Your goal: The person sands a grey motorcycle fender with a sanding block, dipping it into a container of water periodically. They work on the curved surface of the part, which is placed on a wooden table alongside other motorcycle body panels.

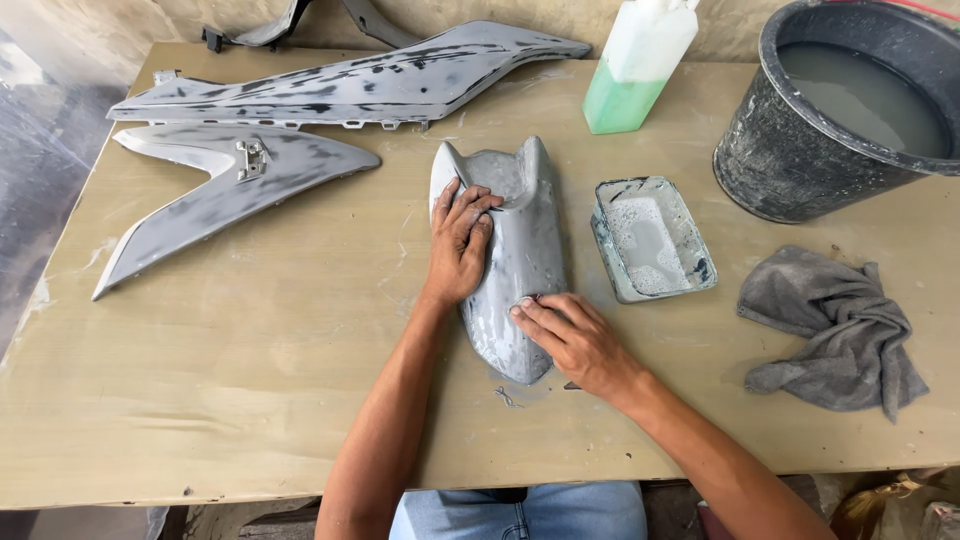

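Observation:
A grey, sanded plastic fairing piece [522, 250] with two pointed tips lies in the middle of the wooden table [250, 370]. My left hand [460, 240] presses flat on its upper left side, fingers together. My right hand [572, 340] rests on its lower right edge, fingertips on the wet grey surface; something small may be under the fingers, but I cannot tell. A small puddle of grey water sits under the piece's near end.
Two long grey fairing panels [350, 85] [225, 185] lie at the back left. A small rectangular tray of soapy water [652, 240] stands right of the piece, a grey rag [835, 330] further right, a black bucket of murky water [850, 100] and a bottle of green liquid [635, 70] behind.

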